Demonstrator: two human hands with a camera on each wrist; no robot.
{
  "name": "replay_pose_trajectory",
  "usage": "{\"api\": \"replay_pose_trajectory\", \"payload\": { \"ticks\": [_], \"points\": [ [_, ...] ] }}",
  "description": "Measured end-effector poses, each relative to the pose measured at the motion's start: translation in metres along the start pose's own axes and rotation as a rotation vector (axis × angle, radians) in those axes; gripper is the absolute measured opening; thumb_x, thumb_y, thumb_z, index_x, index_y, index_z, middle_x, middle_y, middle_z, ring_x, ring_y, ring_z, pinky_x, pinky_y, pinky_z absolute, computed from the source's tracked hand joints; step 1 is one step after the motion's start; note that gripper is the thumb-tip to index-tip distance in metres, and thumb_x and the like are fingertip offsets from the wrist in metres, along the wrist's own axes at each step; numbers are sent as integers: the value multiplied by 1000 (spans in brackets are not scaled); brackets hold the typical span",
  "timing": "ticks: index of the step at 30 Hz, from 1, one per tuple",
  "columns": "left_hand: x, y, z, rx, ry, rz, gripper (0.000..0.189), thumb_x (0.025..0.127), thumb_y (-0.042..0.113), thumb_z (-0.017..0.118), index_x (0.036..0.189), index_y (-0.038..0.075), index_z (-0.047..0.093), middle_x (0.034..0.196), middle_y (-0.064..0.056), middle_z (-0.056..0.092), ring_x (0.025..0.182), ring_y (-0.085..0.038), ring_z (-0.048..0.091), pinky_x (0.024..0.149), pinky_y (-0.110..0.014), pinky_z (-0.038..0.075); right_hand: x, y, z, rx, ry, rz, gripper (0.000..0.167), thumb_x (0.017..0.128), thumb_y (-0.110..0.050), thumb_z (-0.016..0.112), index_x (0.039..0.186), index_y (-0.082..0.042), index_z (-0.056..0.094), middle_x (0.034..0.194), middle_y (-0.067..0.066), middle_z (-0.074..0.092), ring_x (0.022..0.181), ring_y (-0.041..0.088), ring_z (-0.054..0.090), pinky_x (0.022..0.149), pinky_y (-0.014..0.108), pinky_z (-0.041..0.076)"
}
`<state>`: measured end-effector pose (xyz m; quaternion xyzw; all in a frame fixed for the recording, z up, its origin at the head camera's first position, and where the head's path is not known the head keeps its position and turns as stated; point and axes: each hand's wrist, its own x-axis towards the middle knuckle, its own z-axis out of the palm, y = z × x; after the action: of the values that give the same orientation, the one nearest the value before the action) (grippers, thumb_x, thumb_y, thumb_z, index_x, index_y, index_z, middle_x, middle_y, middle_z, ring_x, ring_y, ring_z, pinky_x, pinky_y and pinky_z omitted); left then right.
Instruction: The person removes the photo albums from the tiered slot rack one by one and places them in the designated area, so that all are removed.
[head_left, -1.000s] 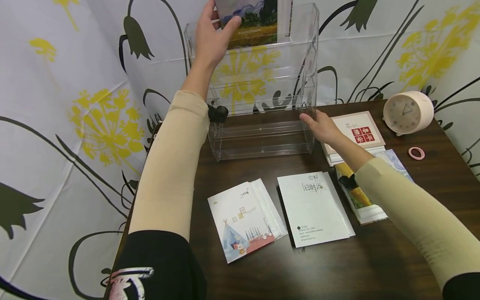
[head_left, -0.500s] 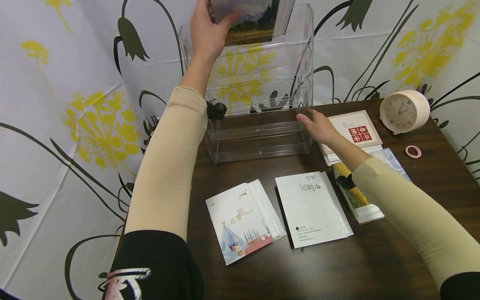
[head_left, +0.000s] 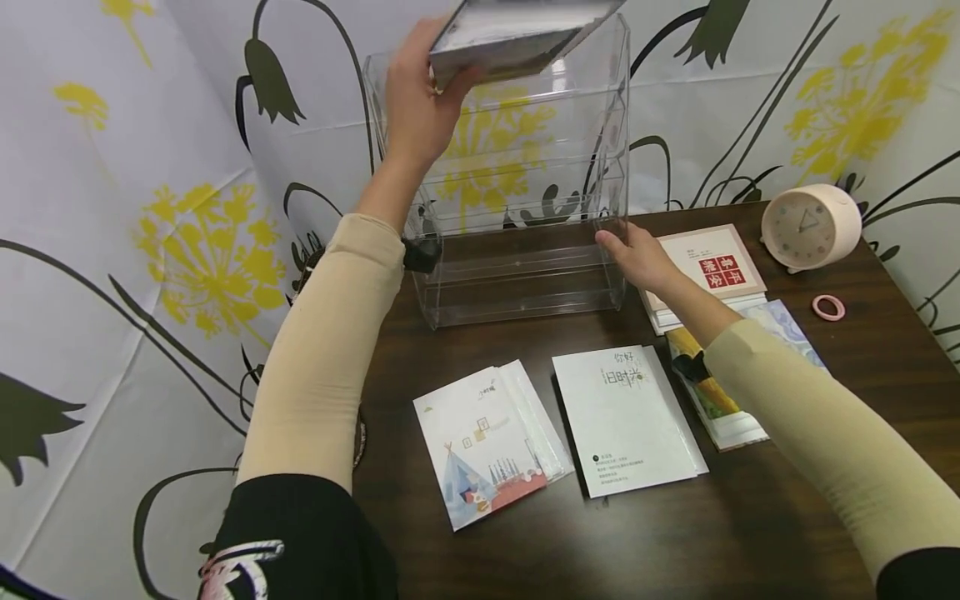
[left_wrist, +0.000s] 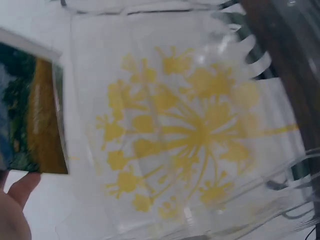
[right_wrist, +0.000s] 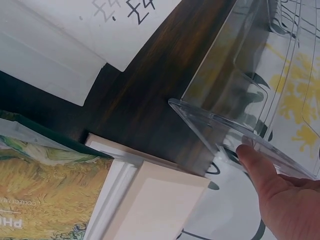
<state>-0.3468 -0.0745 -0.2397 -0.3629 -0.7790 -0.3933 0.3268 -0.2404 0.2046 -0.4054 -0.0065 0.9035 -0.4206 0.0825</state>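
My left hand [head_left: 420, 112] holds a photo album [head_left: 517, 54] with a painted landscape cover above the top of a clear acrylic rack [head_left: 517, 313]. Its lower edge is tipped toward the head camera. In the left wrist view the green and ochre cover [left_wrist: 46, 117] shows at the left, above my thumb. My right hand [head_left: 643, 257] grips the rack's lower right side; the right wrist view shows the thumb on the near face of the panel, the other fingers mostly hidden. The tiered rack stands upright at the back of the table.
White albums, one with a tent drawing [head_left: 487, 458] and one with dark lettering [head_left: 622, 425], lie on the dark table [head_left: 525, 558]. Right of them are a pink-bordered stack [head_left: 678, 242] and painted-cover albums [head_left: 716, 404]. A round clock [head_left: 810, 225] and pink ring [head_left: 828, 307] sit farther right.
The album in my left hand has tilted from showing its front cover to showing its bottom edge, still above the rack. My right hand stays on the rack's side.
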Motion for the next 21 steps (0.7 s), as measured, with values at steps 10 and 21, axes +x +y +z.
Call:
{"api": "replay_pose_trajectory", "payload": {
  "ticks": [10, 21],
  "points": [
    [-62, 26, -23, -364, 307, -81, 34, 85, -8, 71, 116, -11, 59, 113, -12, 65, 106, -22, 62, 87, -38, 55, 0, 0, 0, -9, 3, -5, 63, 105, -42, 41, 145, 7, 37, 143, 33, 42, 133, 48, 38, 109, 58, 29],
    [-171, 35, -99, -578, 593, -254, 36, 79, 1, 81, 109, -9, 64, 102, -18, 69, 99, -30, 63, 91, -40, 48, 0, 0, -3, 5, -16, 12, 71, 104, -49, 38, 148, 7, 32, 145, 32, 39, 135, 48, 35, 110, 58, 27]
  ]
}}
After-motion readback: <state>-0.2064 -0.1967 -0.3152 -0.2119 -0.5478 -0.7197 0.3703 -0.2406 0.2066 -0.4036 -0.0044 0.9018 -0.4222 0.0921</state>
